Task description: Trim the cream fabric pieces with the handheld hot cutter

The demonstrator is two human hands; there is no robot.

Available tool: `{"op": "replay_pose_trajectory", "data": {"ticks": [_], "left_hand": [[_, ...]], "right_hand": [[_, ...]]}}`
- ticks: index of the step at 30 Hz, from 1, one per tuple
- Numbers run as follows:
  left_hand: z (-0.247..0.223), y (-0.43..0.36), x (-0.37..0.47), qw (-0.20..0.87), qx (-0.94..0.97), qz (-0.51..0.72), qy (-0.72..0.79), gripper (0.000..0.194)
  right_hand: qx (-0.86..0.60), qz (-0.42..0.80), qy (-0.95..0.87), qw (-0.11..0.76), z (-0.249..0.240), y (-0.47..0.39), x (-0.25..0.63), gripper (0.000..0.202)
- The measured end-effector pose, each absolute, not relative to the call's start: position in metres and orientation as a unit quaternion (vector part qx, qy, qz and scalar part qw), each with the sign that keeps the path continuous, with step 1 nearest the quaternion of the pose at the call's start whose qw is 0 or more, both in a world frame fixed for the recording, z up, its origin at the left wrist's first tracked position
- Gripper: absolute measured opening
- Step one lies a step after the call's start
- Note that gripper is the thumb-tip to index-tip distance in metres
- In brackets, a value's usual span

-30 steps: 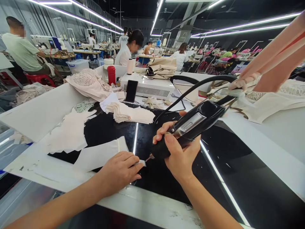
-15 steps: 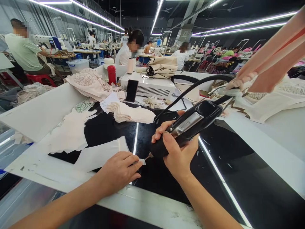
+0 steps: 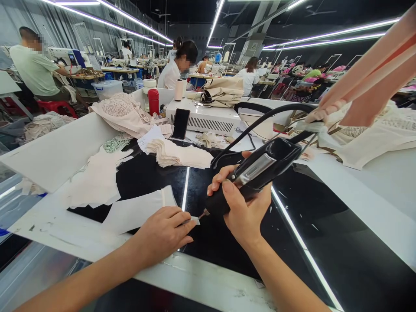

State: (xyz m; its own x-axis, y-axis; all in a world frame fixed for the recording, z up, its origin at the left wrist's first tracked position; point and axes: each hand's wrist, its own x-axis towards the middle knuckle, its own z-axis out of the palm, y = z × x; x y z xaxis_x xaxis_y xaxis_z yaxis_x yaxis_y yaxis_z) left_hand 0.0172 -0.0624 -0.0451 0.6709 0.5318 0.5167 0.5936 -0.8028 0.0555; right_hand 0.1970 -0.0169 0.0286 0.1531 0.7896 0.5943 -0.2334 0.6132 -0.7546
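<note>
Gripping a black corded handheld tool (image 3: 256, 170), the right hand (image 3: 245, 214) points its metal tip (image 3: 205, 212) at the end of a white fabric piece (image 3: 139, 210) on the black-topped table (image 3: 325, 247). The left hand (image 3: 164, 236) lies over that piece, fingers together; whether it pinches it, I cannot tell.

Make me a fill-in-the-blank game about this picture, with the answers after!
The hand gripping the corded handheld tool is the ____ one.
The left hand lies partly over a glossy panel coloured ____.
The flask nearest the phone is coloured ____.
Missing words: right; black; red.
</note>
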Motion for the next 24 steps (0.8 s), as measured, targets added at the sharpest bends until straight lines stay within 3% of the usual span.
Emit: {"op": "replay_pose_trajectory", "data": {"ticks": [24], "left_hand": [[-0.037, -0.064, -0.007, 0.045, -0.916, -0.248, -0.311, 0.025]], "right_hand": [[-0.258, 0.358, -0.539, 0.718, 0.027, -0.033, 0.205, 0.045]]}}
